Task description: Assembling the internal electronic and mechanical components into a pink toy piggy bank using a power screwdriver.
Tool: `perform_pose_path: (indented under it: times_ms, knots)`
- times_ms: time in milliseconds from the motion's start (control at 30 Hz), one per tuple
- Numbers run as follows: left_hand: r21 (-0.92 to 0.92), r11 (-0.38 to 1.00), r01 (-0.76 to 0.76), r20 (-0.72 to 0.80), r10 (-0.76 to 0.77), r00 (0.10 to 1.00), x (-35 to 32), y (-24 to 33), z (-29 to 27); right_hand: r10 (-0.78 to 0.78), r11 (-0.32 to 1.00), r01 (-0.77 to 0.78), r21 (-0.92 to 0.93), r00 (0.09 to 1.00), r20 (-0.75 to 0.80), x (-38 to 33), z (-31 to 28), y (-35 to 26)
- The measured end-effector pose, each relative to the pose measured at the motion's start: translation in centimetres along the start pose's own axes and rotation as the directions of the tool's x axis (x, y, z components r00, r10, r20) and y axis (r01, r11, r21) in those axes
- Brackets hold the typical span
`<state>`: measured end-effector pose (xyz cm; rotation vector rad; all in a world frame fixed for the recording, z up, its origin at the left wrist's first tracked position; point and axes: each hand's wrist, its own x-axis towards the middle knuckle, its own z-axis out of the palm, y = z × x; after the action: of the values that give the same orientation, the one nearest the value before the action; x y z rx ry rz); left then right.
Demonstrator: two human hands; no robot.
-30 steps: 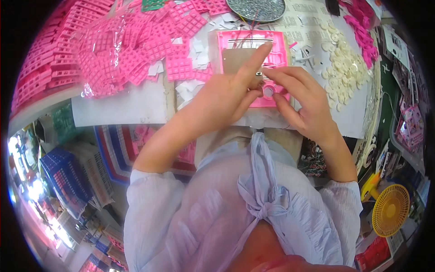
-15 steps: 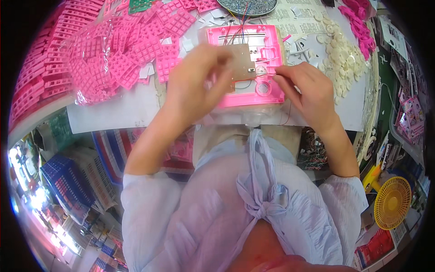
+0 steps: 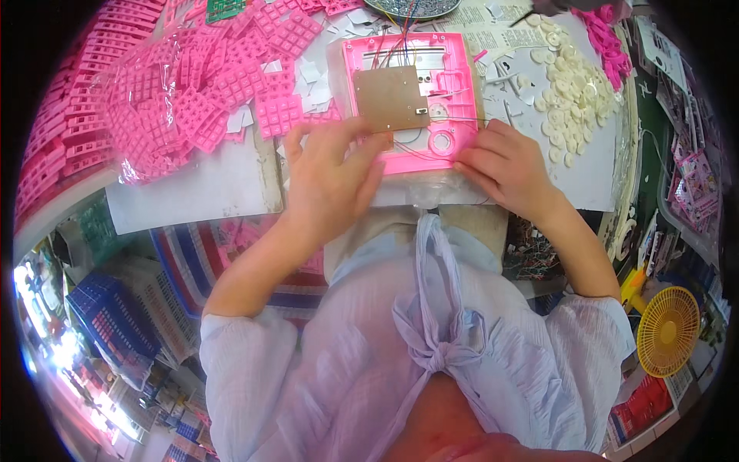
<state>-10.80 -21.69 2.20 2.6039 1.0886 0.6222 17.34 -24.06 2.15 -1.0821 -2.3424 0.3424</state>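
A pink plastic casing [image 3: 419, 164] lies on the table before me, its inside facing up. Over its left half rests a flat brown circuit board [image 3: 391, 96], with coloured wires [image 3: 406, 38] running out past the far edge. My left hand [image 3: 331, 173] is at the board's near left corner, thumb apart from the fingers and nothing visibly gripped. At the casing's near right corner, my right hand [image 3: 512, 165] pinches thin wires [image 3: 462, 119] that stretch from the board's near side. Its fingertips hide the wire ends.
Pink keypad-like frames [image 3: 219, 112] pile up at the left, some in a clear bag [image 3: 142, 115]. Cream plastic discs [image 3: 573, 100] lie in a heap to the right. A metal dish [image 3: 412, 8] sits at the far side. Low on the right is a yellow fan [image 3: 668, 331].
My left hand has moved down and left off the board, uncovering it. My right hand has shifted slightly down, still with the wires. The view has moved a little.
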Motion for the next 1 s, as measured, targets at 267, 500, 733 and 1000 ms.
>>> perform_pose_path:
  times_ms: [267,500,733,1000]
  knots:
    - [-0.199,0.960,-0.198,0.015,0.205,0.979,1.7,3.6,3.4,0.021,0.998,-0.029,-0.048,0.988,-0.156,-3.2,1.9,0.6]
    - [0.079,0.934,-0.348,0.115,0.338,0.934,1.9,4.0,3.3,0.331,0.901,-0.194,-0.389,0.886,0.324,-3.6,-1.6,-4.9]
    - [0.246,0.856,-0.454,0.133,0.434,0.891,2.4,4.2,2.9,0.244,0.970,-0.213,-0.119,0.825,0.511,6.5,-5.0,0.2]
    - [-0.156,0.981,0.117,-0.035,-0.124,0.992,7.7,-3.7,1.4,0.496,0.837,-0.436,-0.331,0.861,0.118,12.8,1.5,2.6]
